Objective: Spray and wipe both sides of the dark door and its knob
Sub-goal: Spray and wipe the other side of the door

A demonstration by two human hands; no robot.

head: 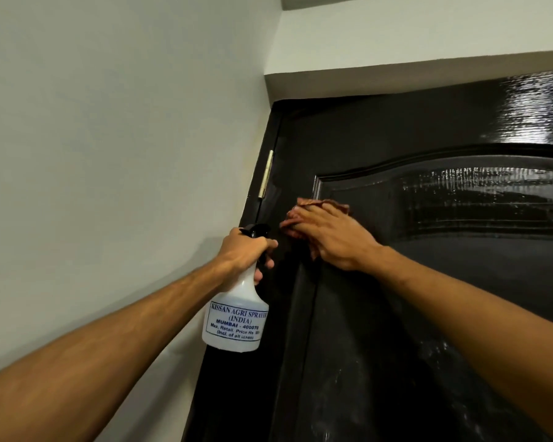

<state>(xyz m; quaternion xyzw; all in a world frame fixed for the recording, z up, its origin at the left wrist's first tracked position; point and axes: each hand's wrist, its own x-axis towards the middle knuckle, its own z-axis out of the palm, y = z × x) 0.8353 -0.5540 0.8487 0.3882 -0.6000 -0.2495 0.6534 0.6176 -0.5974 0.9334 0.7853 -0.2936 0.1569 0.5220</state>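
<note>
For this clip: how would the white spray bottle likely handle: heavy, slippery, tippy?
The spray bottle looks like thin translucent plastic, so probably light and slightly squeezable. The left hand grips its narrow neck below the black trigger, so it likely hangs steady. Smooth walls may turn slippery if wet.

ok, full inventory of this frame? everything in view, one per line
door: 1, glossy black, right half of view, wet streaks on its panel
hinge: 1, pale metal, on the door's left edge
spray bottle: 1, white with a black trigger head and blue print, in front of the door's left edge
cloth: 1, reddish brown, flat on the door beside the hinge
wall: 1, off-white, left of the door
lintel: 1, off-white, above the door
knob: none in view
left hand: grips the bottle neck
right hand: presses the cloth on the door
</note>
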